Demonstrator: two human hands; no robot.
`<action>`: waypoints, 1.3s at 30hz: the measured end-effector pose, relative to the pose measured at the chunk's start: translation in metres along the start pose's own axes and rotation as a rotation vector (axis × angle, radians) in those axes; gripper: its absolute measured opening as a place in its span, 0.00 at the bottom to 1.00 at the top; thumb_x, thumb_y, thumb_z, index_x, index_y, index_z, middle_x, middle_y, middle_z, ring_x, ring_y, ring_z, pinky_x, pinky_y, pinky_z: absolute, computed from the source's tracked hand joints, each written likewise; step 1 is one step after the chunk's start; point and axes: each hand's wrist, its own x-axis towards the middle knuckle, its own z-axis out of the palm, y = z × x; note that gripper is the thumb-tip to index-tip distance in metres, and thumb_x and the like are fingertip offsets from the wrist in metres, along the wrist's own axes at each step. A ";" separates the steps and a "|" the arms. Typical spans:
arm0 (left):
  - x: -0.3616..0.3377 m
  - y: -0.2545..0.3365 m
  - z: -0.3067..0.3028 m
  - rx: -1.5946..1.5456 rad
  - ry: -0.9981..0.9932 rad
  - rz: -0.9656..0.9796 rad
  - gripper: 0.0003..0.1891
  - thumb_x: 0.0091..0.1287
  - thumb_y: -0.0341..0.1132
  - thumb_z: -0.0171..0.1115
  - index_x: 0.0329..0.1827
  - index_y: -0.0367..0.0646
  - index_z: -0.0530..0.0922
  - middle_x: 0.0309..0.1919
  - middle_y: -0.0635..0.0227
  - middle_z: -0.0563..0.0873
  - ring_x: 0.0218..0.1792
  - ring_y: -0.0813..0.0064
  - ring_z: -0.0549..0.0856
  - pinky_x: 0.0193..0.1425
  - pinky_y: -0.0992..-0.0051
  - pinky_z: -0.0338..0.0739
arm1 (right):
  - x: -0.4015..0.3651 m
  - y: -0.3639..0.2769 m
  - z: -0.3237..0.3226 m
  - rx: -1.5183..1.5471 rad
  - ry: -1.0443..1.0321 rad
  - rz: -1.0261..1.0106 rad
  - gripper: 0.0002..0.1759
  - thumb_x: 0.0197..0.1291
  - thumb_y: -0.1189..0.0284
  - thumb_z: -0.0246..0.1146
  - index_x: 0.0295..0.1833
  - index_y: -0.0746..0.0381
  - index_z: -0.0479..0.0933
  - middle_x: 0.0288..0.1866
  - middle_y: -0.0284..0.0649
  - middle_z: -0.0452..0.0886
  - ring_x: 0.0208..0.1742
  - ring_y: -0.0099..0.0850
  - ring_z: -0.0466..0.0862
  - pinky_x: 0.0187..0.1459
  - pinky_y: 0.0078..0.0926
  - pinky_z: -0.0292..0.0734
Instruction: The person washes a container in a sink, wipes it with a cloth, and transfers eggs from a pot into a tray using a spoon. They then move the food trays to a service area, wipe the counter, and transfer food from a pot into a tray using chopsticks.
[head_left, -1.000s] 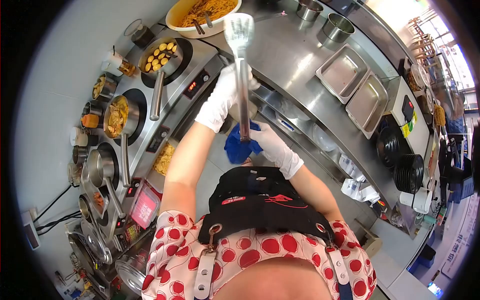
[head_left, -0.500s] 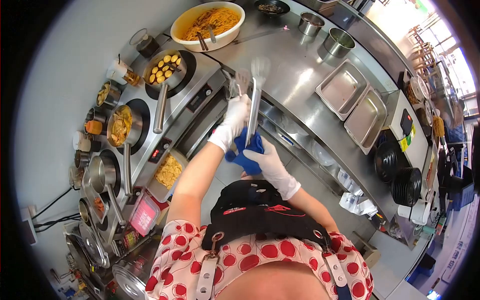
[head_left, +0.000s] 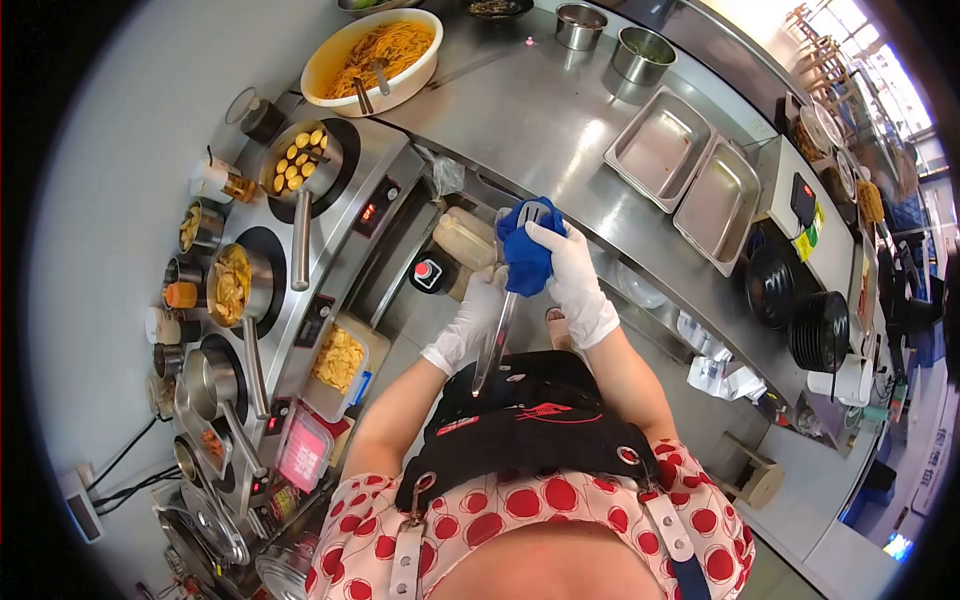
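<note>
Both my hands wear white gloves and are in front of the black apron (head_left: 530, 405). My right hand (head_left: 572, 272) is closed around a blue cloth (head_left: 528, 250), which wraps the upper end of a pair of metal tongs (head_left: 494, 350). One slotted tip shows above the cloth, and the long handle part points down toward the apron. My left hand (head_left: 480, 315) is closed around the tongs just below the cloth; its fingers are partly hidden.
At left, a pot of halved eggs (head_left: 300, 165), a pot of yellow food (head_left: 232, 285) and an empty pot (head_left: 208, 385) stand on burners. A noodle basin (head_left: 430, 75) is at the top. Two steel trays (head_left: 655, 150) lie right. Bottles (head_left: 463, 238) stand below the counter.
The tongs have turned from tips up and uncovered to having the cloth around their tip end. My right hand has moved up with the cloth, and my left hand has moved down.
</note>
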 end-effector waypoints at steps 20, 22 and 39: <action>-0.012 0.080 -0.008 -0.051 -0.323 -0.376 0.10 0.68 0.29 0.46 0.29 0.45 0.74 0.16 0.79 0.70 0.13 0.85 0.66 0.16 0.80 0.56 | -0.007 0.047 -0.019 -0.071 -0.146 -0.031 0.19 0.57 0.77 0.63 0.56 0.65 0.74 0.42 0.37 0.82 0.42 0.27 0.82 0.45 0.24 0.78; -0.017 0.082 -0.004 0.025 -0.356 -0.365 0.11 0.67 0.28 0.44 0.26 0.45 0.71 0.15 0.79 0.67 0.11 0.86 0.63 0.15 0.80 0.53 | -0.001 0.049 -0.017 -0.093 -0.099 -0.020 0.18 0.54 0.78 0.66 0.52 0.66 0.76 0.42 0.38 0.82 0.38 0.29 0.82 0.43 0.24 0.79; -0.053 0.069 -0.034 -0.086 -0.640 -0.563 0.14 0.71 0.42 0.52 0.34 0.41 0.79 0.17 0.78 0.74 0.14 0.86 0.68 0.17 0.82 0.59 | 0.039 -0.010 -0.053 -0.200 0.246 -0.475 0.06 0.59 0.81 0.62 0.43 0.68 0.76 0.36 0.39 0.82 0.32 0.27 0.82 0.34 0.24 0.79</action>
